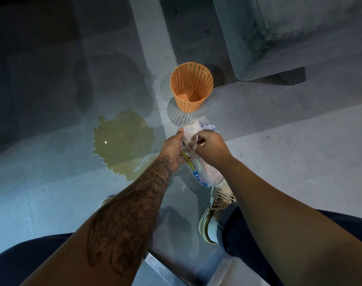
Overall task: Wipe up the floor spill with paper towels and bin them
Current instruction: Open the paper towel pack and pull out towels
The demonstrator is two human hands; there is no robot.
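A yellowish spill (122, 141) is lying on the grey tiled floor (52, 193) at the left and catching a small glint of light. Just right of it, the tattooed left arm is reaching forward. The left grip (171, 148) is holding the side of a plastic-wrapped paper towel pack (193, 162), with its thumb lying along the wrap and its fingers curling underneath. The pack is hanging above the floor between the two grips, its printed label running along the lower left edge. Beyond it, an orange slotted bin (191, 87) is standing upright on the floor, apart from the spill and throwing a striped shadow toward the hands. The right grip (209, 145) is closing on the crumpled plastic at the pack's far end, fingers curling around the wrap. Below it, a pale laced shoe (215, 211) is resting on the floor. At the upper right, a grey upholstered seat (289, 38) is standing.
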